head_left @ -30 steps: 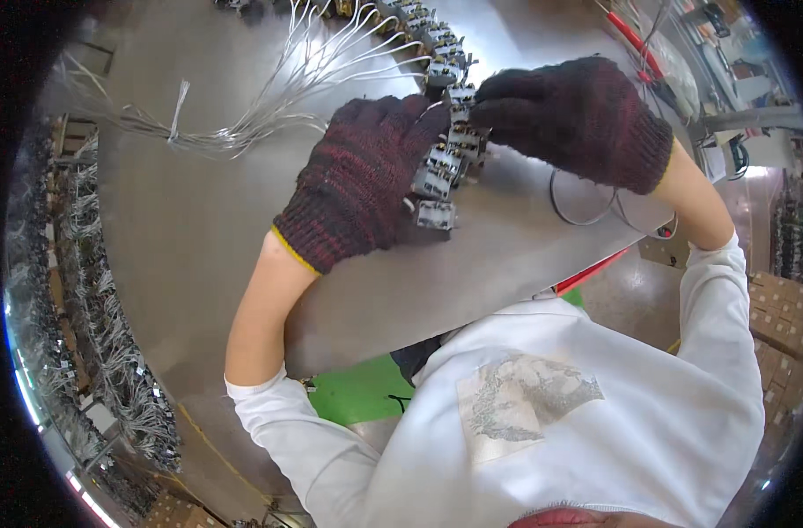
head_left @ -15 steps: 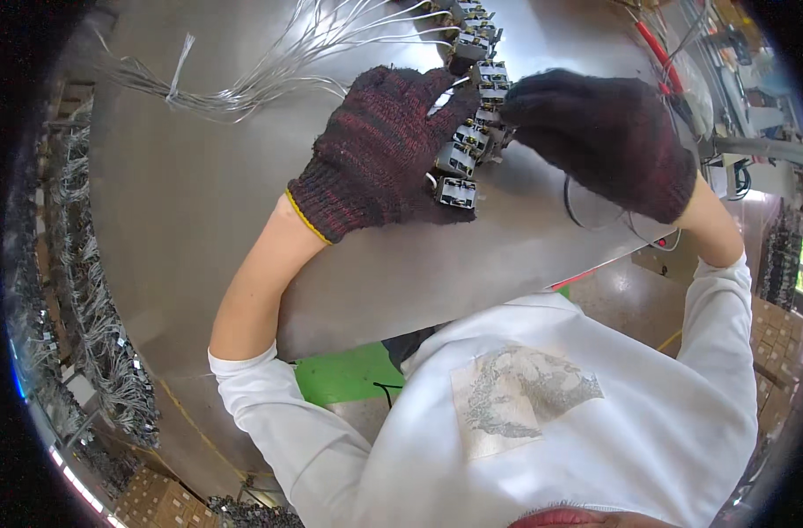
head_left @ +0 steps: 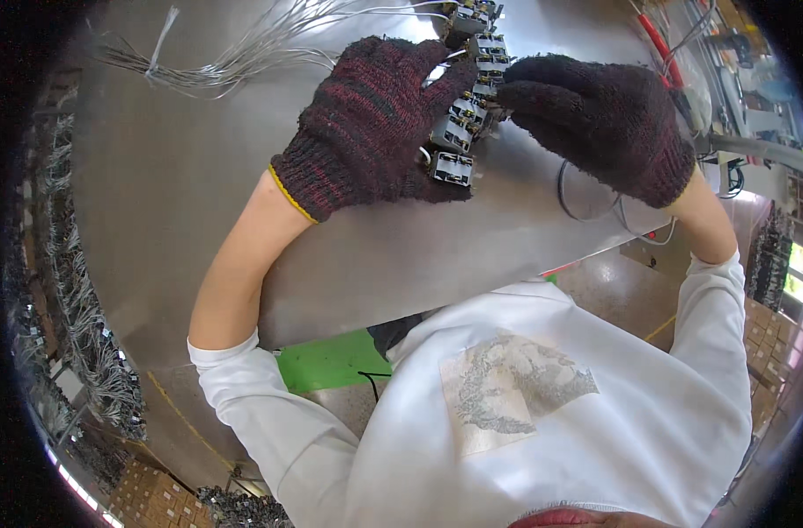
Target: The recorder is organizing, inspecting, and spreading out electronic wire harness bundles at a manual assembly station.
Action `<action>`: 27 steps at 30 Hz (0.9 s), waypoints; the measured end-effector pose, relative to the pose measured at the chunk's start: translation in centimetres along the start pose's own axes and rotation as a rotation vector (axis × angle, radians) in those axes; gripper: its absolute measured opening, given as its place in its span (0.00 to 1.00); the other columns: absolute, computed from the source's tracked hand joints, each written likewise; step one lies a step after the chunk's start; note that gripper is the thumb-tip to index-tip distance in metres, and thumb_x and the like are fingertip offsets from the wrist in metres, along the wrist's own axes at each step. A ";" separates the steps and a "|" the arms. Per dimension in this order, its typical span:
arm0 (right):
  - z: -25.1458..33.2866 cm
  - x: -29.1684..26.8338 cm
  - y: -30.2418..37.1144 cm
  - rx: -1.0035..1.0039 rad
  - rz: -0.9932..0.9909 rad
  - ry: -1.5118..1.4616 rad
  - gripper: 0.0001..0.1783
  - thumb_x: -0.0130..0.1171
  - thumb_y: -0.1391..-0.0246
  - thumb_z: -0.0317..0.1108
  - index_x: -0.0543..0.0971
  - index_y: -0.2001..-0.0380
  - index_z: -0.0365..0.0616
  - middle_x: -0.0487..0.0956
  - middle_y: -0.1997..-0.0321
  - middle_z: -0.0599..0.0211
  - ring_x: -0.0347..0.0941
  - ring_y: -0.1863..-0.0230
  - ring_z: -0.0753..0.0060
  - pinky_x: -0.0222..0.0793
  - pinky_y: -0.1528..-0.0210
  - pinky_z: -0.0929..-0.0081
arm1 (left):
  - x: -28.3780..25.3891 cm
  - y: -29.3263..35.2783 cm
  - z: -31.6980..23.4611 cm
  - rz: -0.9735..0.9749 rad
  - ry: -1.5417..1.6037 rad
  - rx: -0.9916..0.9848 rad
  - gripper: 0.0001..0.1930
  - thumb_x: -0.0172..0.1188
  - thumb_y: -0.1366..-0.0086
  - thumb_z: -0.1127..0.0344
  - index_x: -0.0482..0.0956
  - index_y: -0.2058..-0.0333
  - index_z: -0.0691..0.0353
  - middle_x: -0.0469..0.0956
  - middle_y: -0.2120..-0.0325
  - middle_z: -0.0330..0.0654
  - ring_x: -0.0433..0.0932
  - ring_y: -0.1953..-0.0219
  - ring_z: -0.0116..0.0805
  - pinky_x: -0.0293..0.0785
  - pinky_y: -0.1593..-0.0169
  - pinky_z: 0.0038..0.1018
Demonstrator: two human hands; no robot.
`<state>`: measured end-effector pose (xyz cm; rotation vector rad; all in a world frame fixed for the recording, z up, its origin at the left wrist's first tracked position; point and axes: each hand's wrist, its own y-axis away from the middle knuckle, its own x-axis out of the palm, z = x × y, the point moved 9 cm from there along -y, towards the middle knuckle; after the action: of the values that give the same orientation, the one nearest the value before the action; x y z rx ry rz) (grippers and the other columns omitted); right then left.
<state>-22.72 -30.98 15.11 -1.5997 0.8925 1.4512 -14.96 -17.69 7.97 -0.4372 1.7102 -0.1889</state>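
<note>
A row of small grey connector blocks [head_left: 465, 106] with white wires lies on a metal table [head_left: 181, 176], running away from me. My left hand [head_left: 379, 128], in a dark red knit glove, lies flat against the left side of the row with its fingers touching the blocks. In a darker knit glove, my right hand [head_left: 600, 123] comes from the right, its fingertips pinching a block near the middle of the row. The white wires [head_left: 269, 44] fan out from the blocks to the far left.
A tied bundle of white wires [head_left: 155, 62] lies at the table's far left. A loop of thin wire [head_left: 586, 207] sits under my right wrist. Racks of wired parts [head_left: 76, 334] stand along the left. Red-handled tools [head_left: 657, 40] lie at the far right. Green floor mat [head_left: 331, 361] below.
The view has shifted so the row of blocks and both hands sit higher in the picture. Both hands stay on the row, the right fingertips working further along it.
</note>
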 end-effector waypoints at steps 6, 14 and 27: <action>0.1 -0.4 0.1 -0.105 -0.008 -0.007 0.18 0.75 0.40 0.33 0.89 0.46 0.54 0.90 0.44 0.69 0.89 0.60 0.60 0.86 0.60 0.65 | 0.2 -0.4 -0.1 0.012 -0.004 0.014 0.60 0.80 0.51 0.30 0.70 0.23 0.53 0.74 0.32 0.55 0.75 0.33 0.59 0.68 0.29 0.56; -0.4 -0.3 1.5 0.192 -0.244 -0.175 0.15 0.72 0.36 0.36 0.92 0.47 0.55 0.91 0.44 0.69 0.90 0.53 0.61 0.87 0.51 0.66 | -0.1 -1.0 -0.1 0.021 0.050 0.016 0.59 0.71 0.45 0.25 0.71 0.27 0.67 0.76 0.37 0.64 0.78 0.41 0.63 0.71 0.37 0.59; 2.0 0.0 0.3 0.144 -0.144 -0.175 0.17 0.76 0.41 0.28 0.91 0.48 0.53 0.90 0.44 0.69 0.91 0.56 0.57 0.87 0.55 0.66 | 0.0 -1.1 -0.4 0.002 -0.014 0.028 0.59 0.70 0.44 0.25 0.70 0.28 0.68 0.77 0.39 0.62 0.79 0.42 0.62 0.73 0.39 0.58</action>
<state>-23.84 -29.31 14.98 -1.3784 0.7480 1.3703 -15.11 -18.77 8.45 -0.4147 1.6918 -0.2076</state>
